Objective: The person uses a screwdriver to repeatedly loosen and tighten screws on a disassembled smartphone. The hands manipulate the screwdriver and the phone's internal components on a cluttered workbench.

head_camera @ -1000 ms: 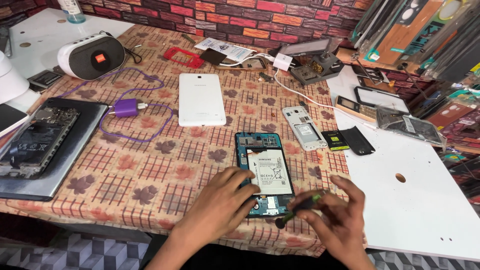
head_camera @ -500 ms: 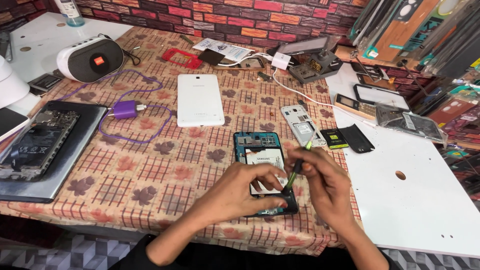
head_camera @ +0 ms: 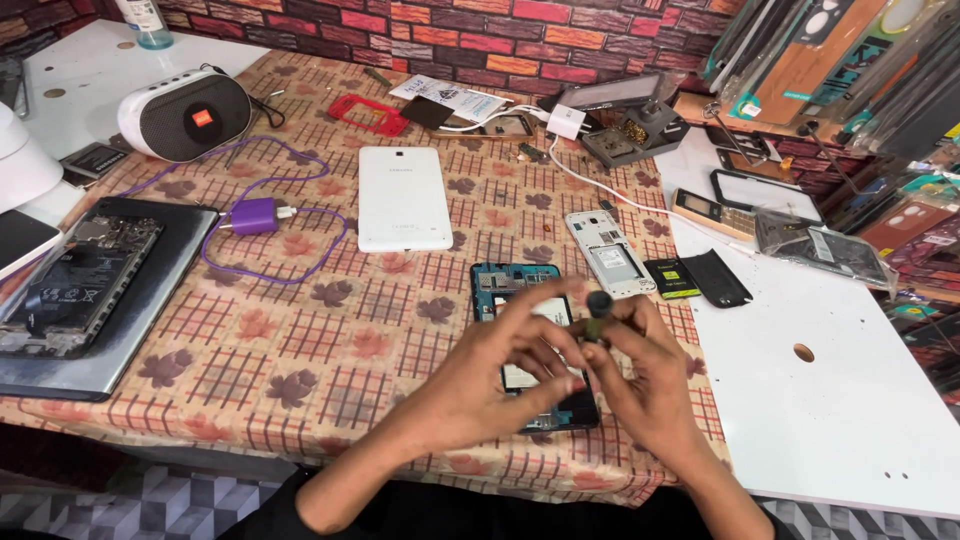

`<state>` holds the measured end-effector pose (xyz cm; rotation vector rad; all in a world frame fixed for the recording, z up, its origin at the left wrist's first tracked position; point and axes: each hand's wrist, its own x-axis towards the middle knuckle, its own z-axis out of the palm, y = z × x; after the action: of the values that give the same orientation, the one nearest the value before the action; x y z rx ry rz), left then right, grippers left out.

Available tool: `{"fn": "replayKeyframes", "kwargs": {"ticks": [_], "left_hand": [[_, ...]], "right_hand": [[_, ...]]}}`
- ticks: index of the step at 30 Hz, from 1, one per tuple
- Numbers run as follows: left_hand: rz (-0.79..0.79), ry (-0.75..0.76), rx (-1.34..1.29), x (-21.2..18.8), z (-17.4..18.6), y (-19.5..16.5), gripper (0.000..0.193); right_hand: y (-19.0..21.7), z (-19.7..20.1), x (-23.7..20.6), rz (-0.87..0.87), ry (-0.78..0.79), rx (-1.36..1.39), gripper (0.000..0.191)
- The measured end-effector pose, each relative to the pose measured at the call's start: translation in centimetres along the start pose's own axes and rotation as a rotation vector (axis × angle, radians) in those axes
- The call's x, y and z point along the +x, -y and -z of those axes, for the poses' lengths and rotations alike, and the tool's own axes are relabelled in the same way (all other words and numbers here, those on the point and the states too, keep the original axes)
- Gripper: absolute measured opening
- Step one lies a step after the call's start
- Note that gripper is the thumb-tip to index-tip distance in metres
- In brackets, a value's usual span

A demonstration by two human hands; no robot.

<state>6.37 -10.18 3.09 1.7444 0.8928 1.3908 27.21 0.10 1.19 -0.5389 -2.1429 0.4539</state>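
Your right hand (head_camera: 650,385) pinched a small screwdriver (head_camera: 597,315) upright, handle up, over the opened phone (head_camera: 500,285) at the near edge of the checked tablecloth (head_camera: 300,350). Your left hand (head_camera: 495,375) closed its fingertips on the tool's lower part. A white tablet (head_camera: 403,197) lay farther off, a purple charger (head_camera: 255,215) to its left.

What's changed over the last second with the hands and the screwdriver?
The right hand brought the screwdriver from the table edge up over the opened phone and stood it upright; the left hand shifted right to meet it. The phone and white tablet stayed put.
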Motion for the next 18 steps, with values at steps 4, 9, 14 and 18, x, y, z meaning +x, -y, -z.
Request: {"fn": "replayKeyframes", "kwargs": {"ticks": [4, 9, 14, 18], "left_hand": [[0.19, 0.049, 0.375, 0.7, 1.9, 1.0, 0.056], [0.184, 0.359, 0.74, 0.3, 2.7, 2.3, 0.067], [0.309, 0.401, 0.711, 0.3, 2.7, 2.9, 0.059], [0.33, 0.394, 0.719, 0.4, 2.7, 2.9, 0.056]], "right_hand": [[0.6, 0.2, -0.1, -0.144, 0.001, 0.553, 0.052], [0.6, 0.1, -0.7, -0.116, 0.043, 0.625, 0.093], [-0.3, -0.8, -2.0, 0.042, 0.133, 0.477, 0.069], [-0.7, -1.0, -2.6, -0.005, 0.13, 0.579, 0.065]]}}
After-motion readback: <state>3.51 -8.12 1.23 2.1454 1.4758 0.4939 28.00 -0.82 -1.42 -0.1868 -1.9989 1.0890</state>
